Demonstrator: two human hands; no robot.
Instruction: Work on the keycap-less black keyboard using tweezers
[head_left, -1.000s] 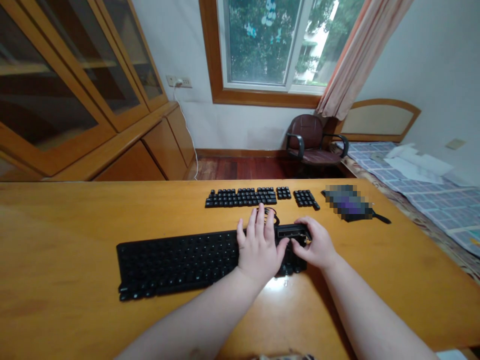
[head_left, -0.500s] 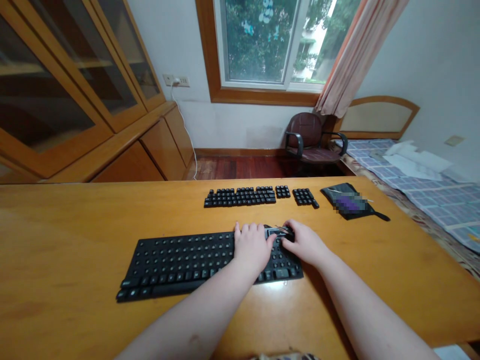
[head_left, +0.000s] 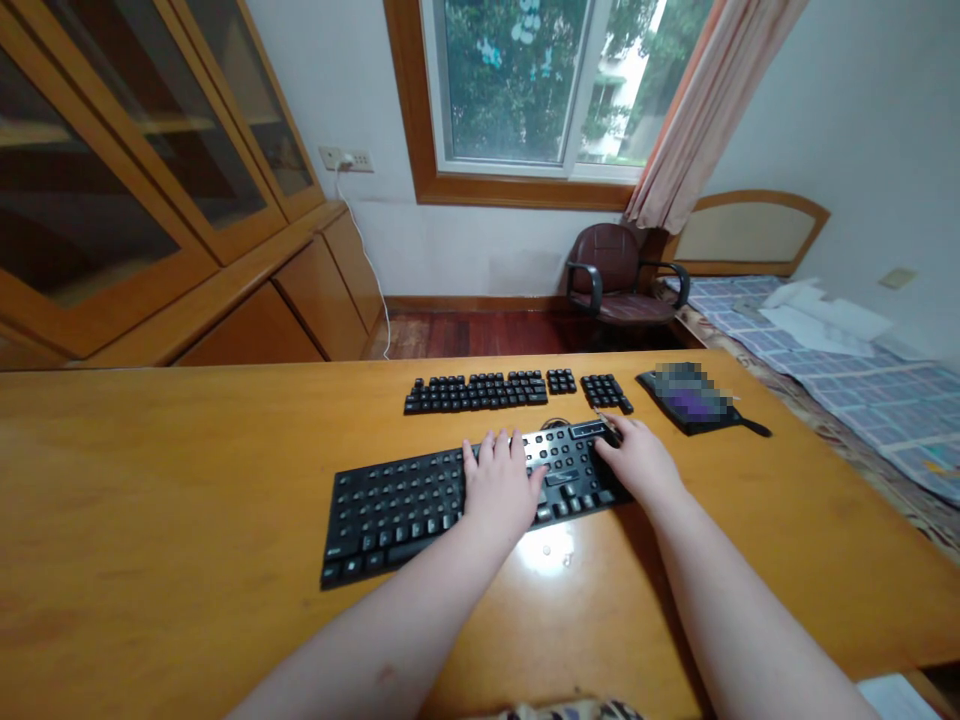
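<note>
Keyboard (head_left: 401,512), long and black, lies at a slant on the wooden surface (head_left: 180,480), its right end farther away than its left. Many of its keys are bare of caps, showing small posts, while caps sit along the near row. The left hand (head_left: 499,492) rests across its middle, grip spread with the fingers apart and the thumb pointing right. The right hand (head_left: 637,460) is bent over the far right corner, thumb and fingers curled; a slim thing (head_left: 606,419) shows by the fingertips, too small to name, and I can't tell whether this grip is clamped on it. A loop of dark cable (head_left: 556,423) shows just beyond the keyboard's far edge. Farther off, loose black keycaps (head_left: 480,396) stand in three groups, the widest on the left. A dark pouch (head_left: 694,424) lies far right.
</note>
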